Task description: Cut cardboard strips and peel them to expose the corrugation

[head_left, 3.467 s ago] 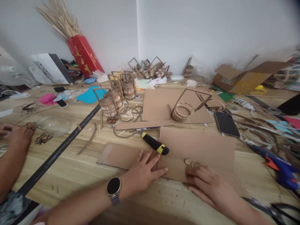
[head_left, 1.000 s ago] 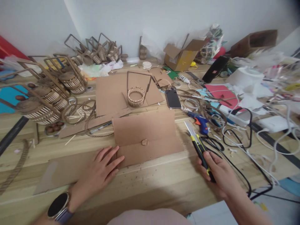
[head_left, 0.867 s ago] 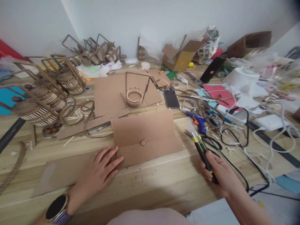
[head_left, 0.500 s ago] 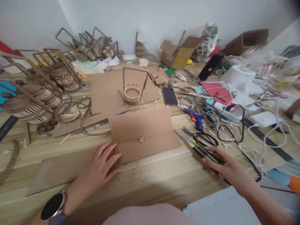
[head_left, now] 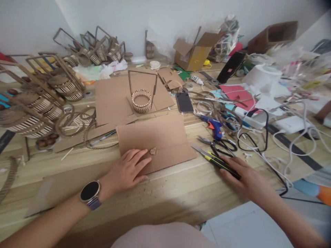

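Observation:
My left hand [head_left: 131, 168], with a round watch on its wrist, lies with fingers spread on a folded piece of brown cardboard [head_left: 160, 131]. Its fingertips are near a small torn brown scrap [head_left: 153, 151] at the crease. On the right, my right hand [head_left: 240, 175] is closed around the handle of a black and yellow utility knife [head_left: 217, 161], the blade out and pointing toward the cardboard. Black-handled scissors [head_left: 222, 145] lie just beyond the knife. Behind the folded piece, a small slatted basket [head_left: 142, 102] with a tall handle stands on a larger cardboard sheet [head_left: 111, 93].
A blue glue gun [head_left: 213, 125] and a phone [head_left: 184, 102] lie right of the cardboard. White cables [head_left: 289, 148] tangle at the far right. Several handled baskets [head_left: 64, 88] crowd the left, near a pen [head_left: 103, 137]. An open carton [head_left: 192, 51] stands at the back.
My left hand has slid right, further onto the folded cardboard and closer to the scrap. My right hand stays on the knife, which now sits nearer the scissors. The view has shifted slightly.

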A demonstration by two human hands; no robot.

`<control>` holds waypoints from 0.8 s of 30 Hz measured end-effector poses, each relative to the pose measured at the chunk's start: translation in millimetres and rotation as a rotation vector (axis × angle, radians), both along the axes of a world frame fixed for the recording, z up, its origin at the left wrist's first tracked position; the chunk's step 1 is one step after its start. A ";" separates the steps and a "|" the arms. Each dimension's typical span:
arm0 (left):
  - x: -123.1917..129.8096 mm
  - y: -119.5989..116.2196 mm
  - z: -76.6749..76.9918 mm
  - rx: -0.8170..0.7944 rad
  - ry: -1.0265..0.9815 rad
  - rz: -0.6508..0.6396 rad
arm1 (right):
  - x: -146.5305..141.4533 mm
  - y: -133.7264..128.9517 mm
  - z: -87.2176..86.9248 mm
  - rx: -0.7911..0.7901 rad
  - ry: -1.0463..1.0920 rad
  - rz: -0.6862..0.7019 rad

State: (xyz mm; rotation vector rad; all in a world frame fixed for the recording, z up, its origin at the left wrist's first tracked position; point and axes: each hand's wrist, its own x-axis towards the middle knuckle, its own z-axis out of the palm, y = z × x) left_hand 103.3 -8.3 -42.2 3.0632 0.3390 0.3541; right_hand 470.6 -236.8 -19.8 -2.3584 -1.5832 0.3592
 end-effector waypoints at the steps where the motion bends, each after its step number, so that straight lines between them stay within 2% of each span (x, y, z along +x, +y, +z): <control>1: -0.9 -0.5 -1.7 0.006 -0.001 -0.005 | 1.0 -0.9 0.4 -0.006 0.003 0.004; 14: -4.1 -2.9 -8.2 0.087 -0.020 0.026 | 12.2 4.5 6.6 -0.046 0.048 0.153; 24: 8.8 14.4 -9.5 0.016 0.016 0.027 | -0.8 16.7 -5.6 -0.012 -0.097 0.060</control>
